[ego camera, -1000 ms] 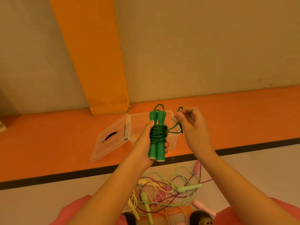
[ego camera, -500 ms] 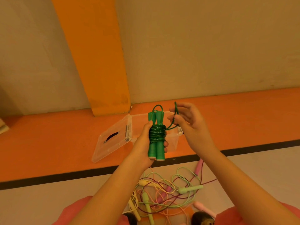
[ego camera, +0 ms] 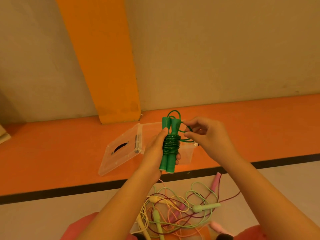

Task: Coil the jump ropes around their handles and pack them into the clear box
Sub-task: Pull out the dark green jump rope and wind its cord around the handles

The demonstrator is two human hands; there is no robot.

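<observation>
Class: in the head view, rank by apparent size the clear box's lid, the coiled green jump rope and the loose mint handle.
1. clear lid
2. green jump rope, though it is held nearer the camera, which enlarges it
3. mint handle

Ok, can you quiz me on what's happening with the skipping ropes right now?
1. True or false: the clear plastic box has its clear lid shut.
2. Which hand grips the green plastic handles? A) left hand B) right hand C) both
3. What does the right hand pinch?

Key: 1 false, the lid lies open beside the box. 2 A. 3 the loose loop of the dark green cord.
</observation>
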